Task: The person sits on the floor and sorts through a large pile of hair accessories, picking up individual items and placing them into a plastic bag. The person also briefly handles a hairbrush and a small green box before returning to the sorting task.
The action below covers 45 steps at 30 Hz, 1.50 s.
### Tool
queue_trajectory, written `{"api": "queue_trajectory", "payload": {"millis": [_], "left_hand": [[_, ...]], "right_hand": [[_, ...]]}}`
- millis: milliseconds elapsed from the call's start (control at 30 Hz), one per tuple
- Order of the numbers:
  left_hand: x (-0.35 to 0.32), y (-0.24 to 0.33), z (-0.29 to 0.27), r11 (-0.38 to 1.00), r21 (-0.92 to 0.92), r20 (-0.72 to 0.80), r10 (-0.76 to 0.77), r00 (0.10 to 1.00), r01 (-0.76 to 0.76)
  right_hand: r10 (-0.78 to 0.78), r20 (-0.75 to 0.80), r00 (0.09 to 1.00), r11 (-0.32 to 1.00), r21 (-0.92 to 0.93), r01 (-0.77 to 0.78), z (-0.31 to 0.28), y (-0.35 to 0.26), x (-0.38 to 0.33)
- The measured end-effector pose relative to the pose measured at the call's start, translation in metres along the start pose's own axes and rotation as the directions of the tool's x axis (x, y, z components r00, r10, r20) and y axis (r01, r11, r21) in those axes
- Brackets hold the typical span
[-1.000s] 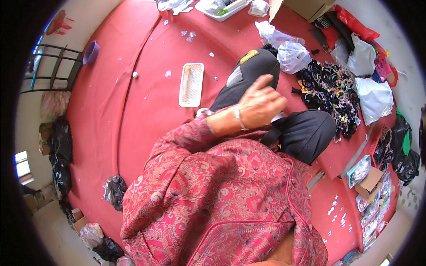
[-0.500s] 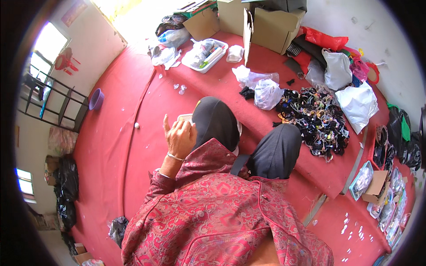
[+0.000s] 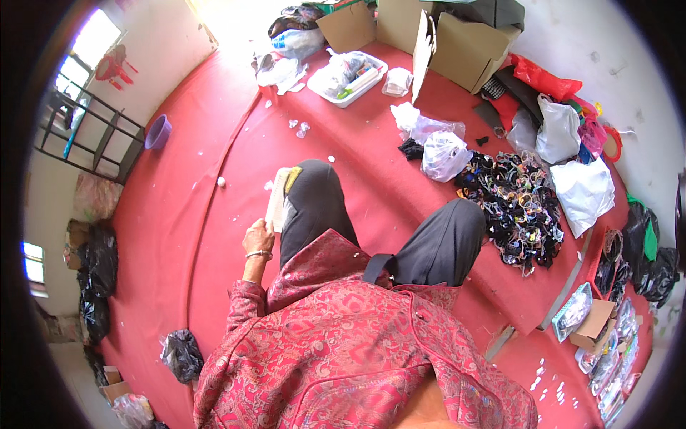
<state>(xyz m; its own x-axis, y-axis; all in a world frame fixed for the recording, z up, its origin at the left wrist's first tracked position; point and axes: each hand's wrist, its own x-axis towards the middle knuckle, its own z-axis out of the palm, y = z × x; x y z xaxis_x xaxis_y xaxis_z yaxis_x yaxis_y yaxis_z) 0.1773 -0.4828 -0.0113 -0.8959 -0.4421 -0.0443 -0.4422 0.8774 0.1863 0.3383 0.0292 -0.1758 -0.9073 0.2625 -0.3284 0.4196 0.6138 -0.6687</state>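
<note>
My left hand, with a pale bangle on the wrist, is closed at the near end of a narrow white perforated basket, beside my bent left knee. Its fingertips are hidden; the thumb side lies against the basket's edge. Something yellow shows at the basket's far end, against the knee. The rest of the basket is behind my leg. My right hand is not in view; the patterned red garment fills the lower middle.
To the right lies a heap of dark hair ties beside plastic bags. A white tray of packets and open cardboard boxes stand ahead. A purple tub is far left. A black bag lies lower left on the red floor covering.
My left hand has come down and nearer, from raised with a finger extended to closed at the basket's near end. More of the basket shows beside the knee. The view has shifted slightly.
</note>
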Motion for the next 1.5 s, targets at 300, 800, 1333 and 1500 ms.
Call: {"api": "queue_trajectory", "payload": {"millis": [300,800,1333,1500], "left_hand": [[0.053,-0.18,0.194,0.525,-0.513,0.74,-0.13,0.659,0.679],[0.129,-0.206,0.324,-0.281,-0.487,0.87,-0.075,0.487,0.827],[0.16,-0.141,0.328,-0.315,-0.545,0.838,-0.167,0.52,0.777],[0.185,-0.143,0.334,-0.269,-0.56,0.828,-0.148,0.541,0.784]], "right_hand": [[0.045,0.071,0.996,0.977,-0.211,-0.03,0.019,0.007,-0.016],[0.041,0.085,0.996,0.923,-0.385,-0.006,0.054,-0.012,0.001],[0.009,0.083,0.997,0.903,-0.428,0.027,0.075,-0.012,0.034],[-0.02,0.09,0.996,0.899,-0.434,0.058,0.078,-0.002,0.033]]}}
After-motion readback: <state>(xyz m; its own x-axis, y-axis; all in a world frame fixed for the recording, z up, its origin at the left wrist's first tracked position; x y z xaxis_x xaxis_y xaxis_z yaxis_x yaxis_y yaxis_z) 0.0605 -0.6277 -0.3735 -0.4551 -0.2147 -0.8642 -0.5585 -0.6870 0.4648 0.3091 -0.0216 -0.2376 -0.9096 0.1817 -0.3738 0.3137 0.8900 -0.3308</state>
